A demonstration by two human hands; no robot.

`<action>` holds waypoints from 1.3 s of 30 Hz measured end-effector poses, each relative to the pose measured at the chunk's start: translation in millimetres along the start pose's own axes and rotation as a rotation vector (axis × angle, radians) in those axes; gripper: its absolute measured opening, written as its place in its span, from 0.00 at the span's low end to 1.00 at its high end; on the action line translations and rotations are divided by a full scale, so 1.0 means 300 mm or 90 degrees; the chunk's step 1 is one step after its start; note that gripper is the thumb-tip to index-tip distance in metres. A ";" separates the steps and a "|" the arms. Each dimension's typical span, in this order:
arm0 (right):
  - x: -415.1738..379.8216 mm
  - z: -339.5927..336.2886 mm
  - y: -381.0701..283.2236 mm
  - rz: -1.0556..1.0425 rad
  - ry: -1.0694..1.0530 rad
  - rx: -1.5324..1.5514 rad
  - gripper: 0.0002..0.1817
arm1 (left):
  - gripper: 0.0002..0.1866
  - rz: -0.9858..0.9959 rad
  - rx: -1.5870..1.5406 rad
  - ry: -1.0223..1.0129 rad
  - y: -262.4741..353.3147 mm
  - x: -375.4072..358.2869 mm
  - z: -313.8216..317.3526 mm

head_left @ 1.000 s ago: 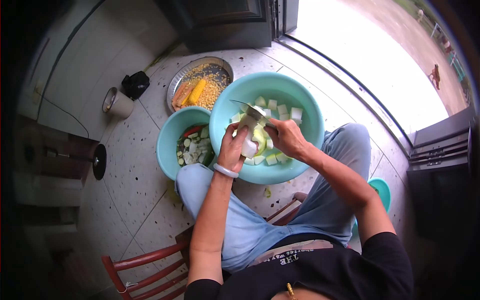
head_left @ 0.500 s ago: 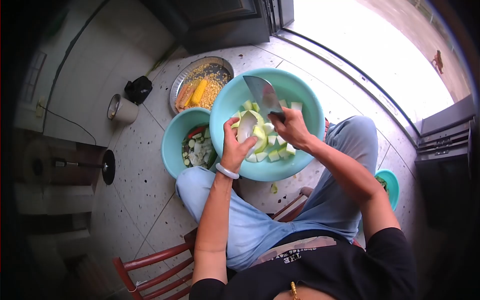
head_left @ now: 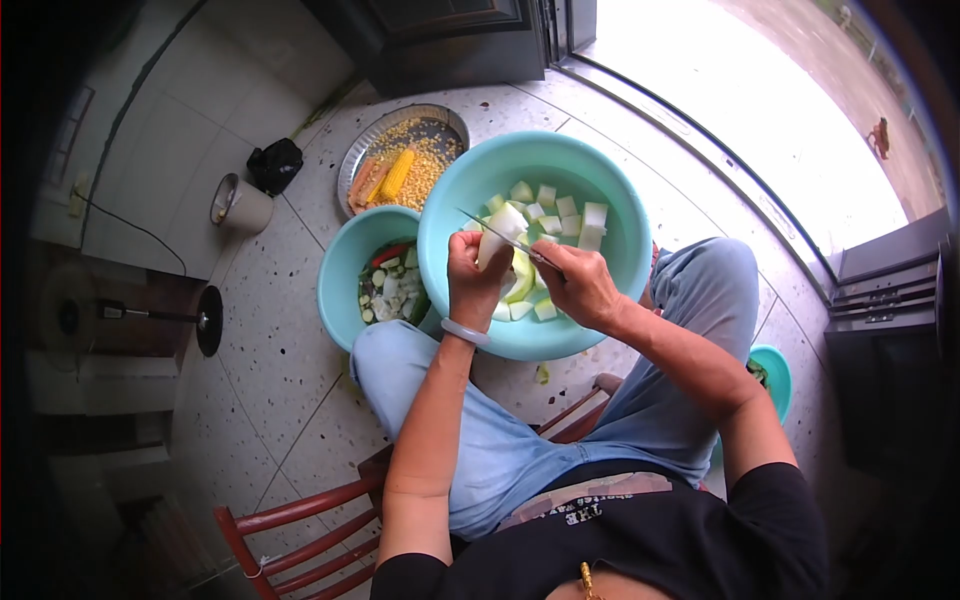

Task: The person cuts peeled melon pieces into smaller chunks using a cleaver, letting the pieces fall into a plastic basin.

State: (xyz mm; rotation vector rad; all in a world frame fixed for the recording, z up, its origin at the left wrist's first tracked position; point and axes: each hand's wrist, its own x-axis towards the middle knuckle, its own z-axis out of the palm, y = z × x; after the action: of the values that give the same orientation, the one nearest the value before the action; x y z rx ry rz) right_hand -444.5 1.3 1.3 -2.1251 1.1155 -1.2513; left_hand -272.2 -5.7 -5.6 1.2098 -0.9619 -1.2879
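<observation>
Over a large turquoise basin (head_left: 636, 245), my left hand (head_left: 474, 278) is closed around a pale piece of gourd (head_left: 508, 220). My right hand (head_left: 584, 290) grips the handle of a broad kitchen knife (head_left: 492, 230). Its blade is seen nearly edge-on and lies against or into the gourd piece, close to my left fingers; the exact contact is hard to make out. White-and-green gourd chunks (head_left: 566, 207) lie in the basin beneath both hands, along with larger green-skinned pieces (head_left: 522, 278) partly hidden by my hands.
A smaller turquoise basin (head_left: 335, 285) at left holds cut vegetables and scraps. Behind it, a round metal tray (head_left: 347, 170) carries corn cobs and loose kernels. A beige bin (head_left: 243, 205), a black bag (head_left: 275, 166) and another turquoise container (head_left: 782, 385) stand around. A red chair (head_left: 310, 515) is beneath me.
The knife has come down from a raised, broadside position to the gourd piece, its blade now edge-on. My left hand has turned with the piece. A larger chunk now shows at the basin's right.
</observation>
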 end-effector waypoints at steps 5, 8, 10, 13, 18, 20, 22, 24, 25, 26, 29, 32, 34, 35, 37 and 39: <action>0.006 0.013 0.036 0.038 -0.033 -0.030 0.04 | 0.18 0.037 0.012 -0.027 0.004 0.005 -0.013; 0.020 0.011 0.032 0.123 -0.077 -0.043 0.05 | 0.17 0.107 0.045 -0.026 -0.043 0.018 -0.033; 0.038 0.022 0.026 0.158 -0.094 -0.043 0.06 | 0.17 0.124 0.122 -0.003 -0.030 0.012 -0.033; 0.035 0.039 0.099 0.190 -0.105 -0.056 0.07 | 0.17 0.094 0.021 -0.138 0.064 -0.048 0.007; 0.051 0.045 0.130 0.319 -0.132 0.137 0.10 | 0.19 0.117 0.046 -0.110 0.073 -0.044 0.019; 0.072 0.000 0.055 0.419 -0.121 0.277 0.11 | 0.19 0.095 0.075 -0.088 0.083 -0.045 -0.003; 0.071 -0.002 0.040 0.437 -0.081 0.326 0.10 | 0.18 0.054 0.071 -0.076 0.065 -0.033 -0.023; 0.053 0.015 0.066 0.370 -0.027 0.280 0.09 | 0.19 0.060 0.126 -0.038 0.014 -0.015 -0.051; 0.046 0.037 0.079 0.246 0.022 0.208 0.07 | 0.18 0.074 0.164 -0.019 -0.024 0.002 -0.073; 0.033 0.043 0.093 0.190 0.013 0.159 0.06 | 0.18 0.088 0.203 0.003 -0.062 0.014 -0.097; 0.034 0.026 0.025 0.023 -0.032 0.044 0.01 | 0.18 0.112 0.259 0.085 -0.075 0.007 -0.116; 0.023 0.065 -0.040 -0.010 -0.062 0.007 0.05 | 0.20 0.061 0.222 0.140 -0.056 0.003 -0.140; 0.025 0.103 -0.064 -0.040 -0.085 -0.019 0.08 | 0.23 0.064 0.191 0.149 -0.032 -0.009 -0.158; 0.034 0.116 -0.076 -0.056 -0.098 -0.031 0.10 | 0.24 0.060 0.159 0.146 -0.017 -0.018 -0.173; 0.054 0.149 -0.103 -0.086 -0.113 -0.049 0.13 | 0.27 0.046 0.076 0.148 0.009 -0.041 -0.207; 0.067 0.190 -0.133 -0.111 -0.121 -0.061 0.14 | 0.27 0.139 0.150 0.187 0.004 -0.052 -0.264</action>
State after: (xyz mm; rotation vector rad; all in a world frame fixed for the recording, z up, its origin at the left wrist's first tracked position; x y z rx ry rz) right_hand -372.9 6.3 11.0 -2.4001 0.9436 -1.0599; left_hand -195.7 18.1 -15.2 1.3877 -1.0144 -0.8151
